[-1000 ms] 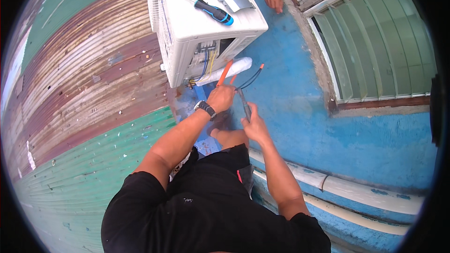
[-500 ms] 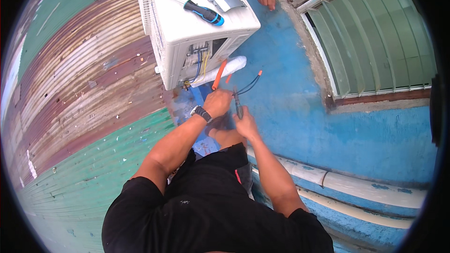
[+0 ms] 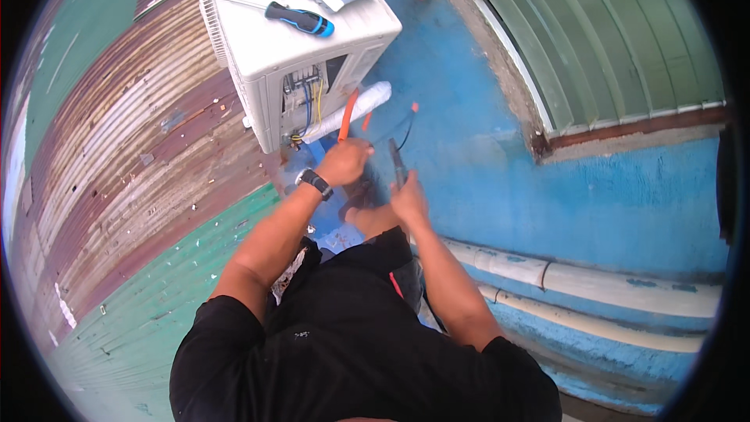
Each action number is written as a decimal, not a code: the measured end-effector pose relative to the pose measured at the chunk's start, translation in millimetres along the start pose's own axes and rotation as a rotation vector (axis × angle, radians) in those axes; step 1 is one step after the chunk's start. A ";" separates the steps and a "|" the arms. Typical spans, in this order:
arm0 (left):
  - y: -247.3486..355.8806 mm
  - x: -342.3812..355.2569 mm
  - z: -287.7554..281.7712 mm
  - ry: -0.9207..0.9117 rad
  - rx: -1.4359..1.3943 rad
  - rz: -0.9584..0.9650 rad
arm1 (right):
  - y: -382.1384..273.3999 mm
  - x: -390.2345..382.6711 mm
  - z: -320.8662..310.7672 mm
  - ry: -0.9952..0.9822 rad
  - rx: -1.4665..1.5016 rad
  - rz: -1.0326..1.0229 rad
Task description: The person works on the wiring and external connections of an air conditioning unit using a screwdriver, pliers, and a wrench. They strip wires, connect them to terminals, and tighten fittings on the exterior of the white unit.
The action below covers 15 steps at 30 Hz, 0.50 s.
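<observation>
Both of your hands are mid-job beside the white outdoor unit (image 3: 312, 39), whose wiring bay stands open: your left hand (image 3: 344, 162) is closed around an orange-handled tool (image 3: 346, 116), your right hand (image 3: 408, 199) grips a dark tool (image 3: 397, 162), and the loose black wires (image 3: 405, 126) look not yet connected.

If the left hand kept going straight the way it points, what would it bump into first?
Probably the white wrapped pipe just beyond the left hand, then the open side of the white outdoor unit; depth is hard to judge.
</observation>
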<state>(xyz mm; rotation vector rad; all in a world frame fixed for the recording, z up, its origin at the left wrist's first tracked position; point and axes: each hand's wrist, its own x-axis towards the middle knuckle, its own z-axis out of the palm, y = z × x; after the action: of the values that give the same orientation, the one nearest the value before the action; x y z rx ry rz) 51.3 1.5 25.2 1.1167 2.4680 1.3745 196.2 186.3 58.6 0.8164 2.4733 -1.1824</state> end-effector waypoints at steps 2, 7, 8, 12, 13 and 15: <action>-1.9 17.5 -13.0 -0.011 -0.034 0.001 | 15.4 19.0 -18.7 0.049 0.031 0.102; 11.6 14.7 -21.2 -0.138 -0.179 -0.189 | -51.9 -39.4 -31.9 -0.456 0.367 0.253; 12.0 16.8 -22.4 -0.142 -0.177 -0.190 | -48.0 -36.3 -25.0 -0.457 0.371 0.254; 23.1 18.2 -14.0 -0.167 0.029 -0.216 | -39.0 -33.3 -15.7 -0.117 0.010 -0.013; 26.0 19.7 -13.5 -0.196 0.095 -0.264 | -43.7 -31.5 -17.1 -0.086 -0.056 -0.025; 25.1 18.8 -7.1 -0.187 0.120 -0.215 | -47.9 -25.8 -15.9 -0.110 0.020 -0.007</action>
<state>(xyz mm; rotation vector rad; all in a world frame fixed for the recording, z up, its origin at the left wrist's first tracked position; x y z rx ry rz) 48.5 16.7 53.4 0.9208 2.4756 1.0277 188.0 165.0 110.5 0.7278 2.3813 -1.2224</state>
